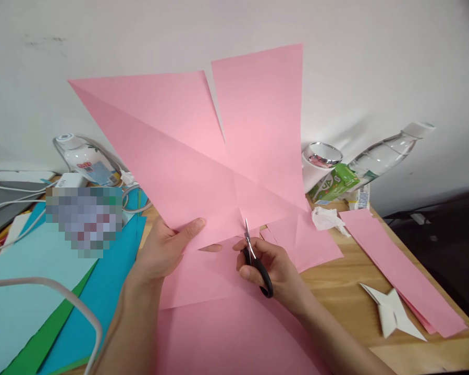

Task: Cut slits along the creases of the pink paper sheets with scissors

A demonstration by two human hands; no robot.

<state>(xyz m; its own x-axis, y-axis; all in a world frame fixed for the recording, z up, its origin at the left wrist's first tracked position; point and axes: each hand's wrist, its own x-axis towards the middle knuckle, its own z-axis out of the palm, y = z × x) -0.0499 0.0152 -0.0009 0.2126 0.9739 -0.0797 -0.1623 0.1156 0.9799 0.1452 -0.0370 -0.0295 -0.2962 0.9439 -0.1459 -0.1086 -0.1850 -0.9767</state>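
A large pink paper sheet (pixel 203 151), creased and cut in from its edges, stands up in front of me over the desk. My left hand (pixel 164 249) pinches its lower left part, thumb on top. My right hand (pixel 275 271) grips black-handled scissors (pixel 254 256), whose blades point up into the paper near its centre. More pink paper (pixel 234 333) lies flat under both hands.
Blue and green sheets (pixel 42 291) lie at the left with white cables. A pink strip (pixel 402 271) and a white folded paper shape (pixel 394 312) rest on the wooden desk (pixel 336 286) at right. Bottles (pixel 383 153), a cup (pixel 320 159) and crumpled tissue stand by the wall.
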